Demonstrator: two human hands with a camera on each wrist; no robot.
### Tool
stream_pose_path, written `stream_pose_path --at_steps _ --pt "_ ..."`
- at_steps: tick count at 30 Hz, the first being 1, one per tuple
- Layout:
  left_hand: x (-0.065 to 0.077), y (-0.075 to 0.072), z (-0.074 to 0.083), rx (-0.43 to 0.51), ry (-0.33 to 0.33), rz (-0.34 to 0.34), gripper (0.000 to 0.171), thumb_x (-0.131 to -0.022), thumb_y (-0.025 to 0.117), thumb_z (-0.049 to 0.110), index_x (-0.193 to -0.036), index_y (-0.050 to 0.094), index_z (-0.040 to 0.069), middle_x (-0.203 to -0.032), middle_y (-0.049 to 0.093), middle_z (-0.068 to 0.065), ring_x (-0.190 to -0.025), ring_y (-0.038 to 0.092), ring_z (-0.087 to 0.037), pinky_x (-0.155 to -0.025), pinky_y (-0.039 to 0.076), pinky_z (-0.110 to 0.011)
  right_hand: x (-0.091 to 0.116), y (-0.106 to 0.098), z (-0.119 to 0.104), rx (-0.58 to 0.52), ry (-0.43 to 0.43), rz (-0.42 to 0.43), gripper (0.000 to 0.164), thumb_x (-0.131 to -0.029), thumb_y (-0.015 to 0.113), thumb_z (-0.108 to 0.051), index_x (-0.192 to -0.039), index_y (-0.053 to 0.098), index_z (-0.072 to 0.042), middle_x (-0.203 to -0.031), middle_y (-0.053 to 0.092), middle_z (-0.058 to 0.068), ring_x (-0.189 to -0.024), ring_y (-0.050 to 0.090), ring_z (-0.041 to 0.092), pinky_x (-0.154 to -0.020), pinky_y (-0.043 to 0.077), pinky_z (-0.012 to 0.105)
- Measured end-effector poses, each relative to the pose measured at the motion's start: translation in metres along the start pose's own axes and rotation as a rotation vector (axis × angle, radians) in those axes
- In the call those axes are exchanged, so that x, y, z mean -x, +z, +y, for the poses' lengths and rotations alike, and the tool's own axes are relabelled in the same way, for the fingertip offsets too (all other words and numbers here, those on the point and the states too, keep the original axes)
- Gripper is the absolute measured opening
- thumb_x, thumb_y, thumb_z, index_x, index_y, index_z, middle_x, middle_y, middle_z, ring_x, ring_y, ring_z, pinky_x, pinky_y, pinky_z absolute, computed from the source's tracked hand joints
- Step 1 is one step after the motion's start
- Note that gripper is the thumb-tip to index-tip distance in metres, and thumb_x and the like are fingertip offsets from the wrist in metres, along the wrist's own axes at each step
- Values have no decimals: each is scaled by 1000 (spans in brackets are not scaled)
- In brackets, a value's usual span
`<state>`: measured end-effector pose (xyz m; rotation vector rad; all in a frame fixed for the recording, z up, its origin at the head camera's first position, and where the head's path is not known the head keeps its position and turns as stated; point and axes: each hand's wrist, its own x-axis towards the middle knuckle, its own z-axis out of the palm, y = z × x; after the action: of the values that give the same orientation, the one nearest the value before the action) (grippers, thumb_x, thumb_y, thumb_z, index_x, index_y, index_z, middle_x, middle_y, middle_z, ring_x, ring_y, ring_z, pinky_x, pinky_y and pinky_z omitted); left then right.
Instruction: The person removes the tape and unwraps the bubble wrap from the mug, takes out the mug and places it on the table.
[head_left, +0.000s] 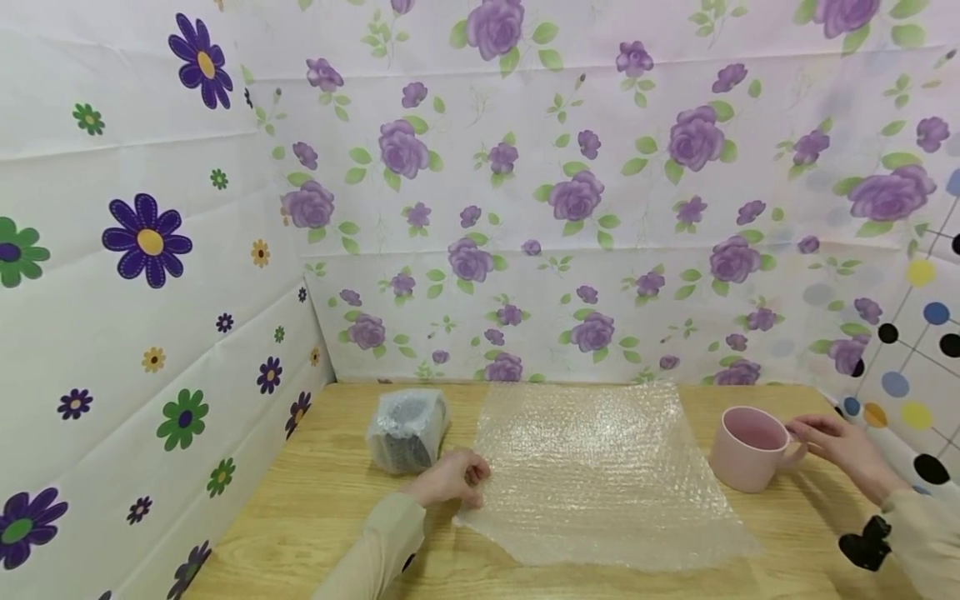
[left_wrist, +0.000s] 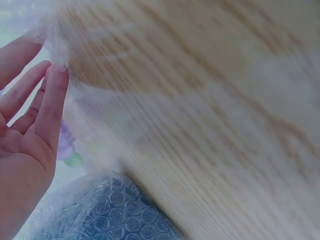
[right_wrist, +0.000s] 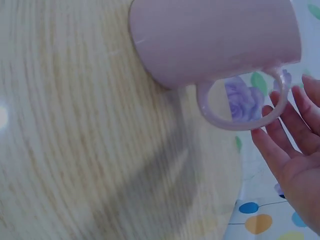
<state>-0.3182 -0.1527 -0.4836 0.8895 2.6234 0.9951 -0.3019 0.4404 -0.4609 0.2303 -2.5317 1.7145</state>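
A sheet of clear bubble wrap [head_left: 600,483] lies spread on the wooden table. At its left edge my left hand [head_left: 453,479] pinches the film between thumb and fingertips; in the left wrist view the hand [left_wrist: 32,115] lifts that edge slightly. A pink mug [head_left: 746,450] stands upright on the right, beside the sheet. My right hand [head_left: 843,450] is at the mug's handle [right_wrist: 240,125], fingers [right_wrist: 280,135] loosely extended with the tips touching the handle's outer side. The thumb stays apart from it.
A dark object wrapped in bubble wrap [head_left: 408,429] stands left of the sheet, just behind my left hand. The wooden table [head_left: 285,517] ends at flower-printed cloth walls [head_left: 525,317] at the back and sides.
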Motion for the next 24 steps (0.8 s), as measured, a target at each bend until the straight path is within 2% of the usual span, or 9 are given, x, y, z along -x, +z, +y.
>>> stream_pose_path --at_steps 4,10,15,21,24 --pt "0 0 0 -7 -5 -1 34 -64 79 -3 -92 61 -3 -82 55 -7 -76 53 -23 -65 44 -25 -1 1 -9 -2 -71 53 12 -94 51 -16 -104 57 -15 -94 59 -15 -84 56 -4 -69 47 15" --pt "0 -2 3 13 9 -11 34 -64 79 -4 -93 61 -4 -83 55 -9 -77 53 -25 -65 44 -25 -5 5 -27 60 -82 128 24 -93 52 -23 -110 52 -6 -93 58 -19 -83 54 -8 -67 45 12" --pt "1 -4 6 -9 10 -19 35 -64 79 -3 -94 61 -4 -84 56 -10 -77 54 -25 -66 45 -26 -9 10 -42 40 -96 114 19 -94 51 -23 -109 52 -12 -95 58 -18 -83 56 -6 -68 45 12" --pt "1 -3 6 -11 27 -23 35 -64 79 -4 -93 61 -5 -85 56 -11 -78 54 -28 -66 45 -27 -15 16 -59 26 -130 91 21 -94 51 -22 -111 52 -9 -97 59 -15 -85 57 -3 -69 45 13" --pt "0 -2 5 -21 38 -20 34 -63 79 -4 -92 61 -5 -84 56 -10 -78 54 -27 -67 45 -26 -17 20 -66 16 -145 77 18 -94 50 -21 -110 53 -12 -98 59 -14 -85 57 -2 -70 45 13"
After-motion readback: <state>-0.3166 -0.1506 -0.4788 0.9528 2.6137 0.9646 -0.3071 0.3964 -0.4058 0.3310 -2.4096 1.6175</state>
